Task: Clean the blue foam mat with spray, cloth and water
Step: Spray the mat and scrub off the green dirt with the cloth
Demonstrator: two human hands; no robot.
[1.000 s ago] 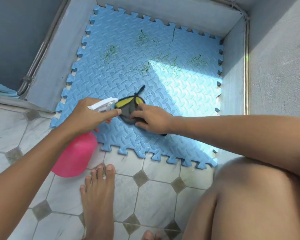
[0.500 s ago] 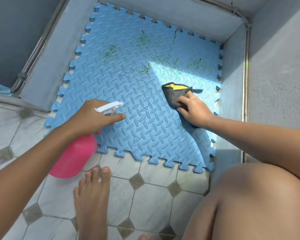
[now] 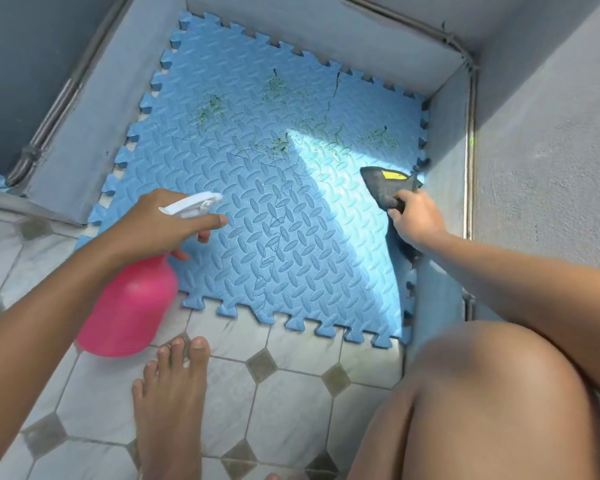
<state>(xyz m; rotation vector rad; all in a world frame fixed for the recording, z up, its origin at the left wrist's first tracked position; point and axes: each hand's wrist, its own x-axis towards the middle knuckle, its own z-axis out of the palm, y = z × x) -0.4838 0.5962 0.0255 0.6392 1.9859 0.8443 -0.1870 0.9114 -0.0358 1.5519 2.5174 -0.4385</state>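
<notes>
The blue foam mat (image 3: 257, 188) lies in a grey-walled corner, with green smears across its far half. My left hand (image 3: 160, 223) grips the white trigger head of a pink spray bottle (image 3: 132, 306) at the mat's near left edge, nozzle pointing over the mat. My right hand (image 3: 416, 220) holds a dark grey cloth with a yellow patch (image 3: 385, 185) pressed on the mat's right edge, close to the wall.
Grey walls (image 3: 534, 168) with metal pipes close in the mat on the left, back and right. White tiles with grey diamonds (image 3: 291, 393) cover the floor in front. A bare foot (image 3: 174, 403) and a knee (image 3: 482, 393) sit near the mat's front edge.
My right hand has slid the cloth from the mat's near centre, next to the bottle nozzle, to its right edge. My left hand and the bottle have stayed in place.
</notes>
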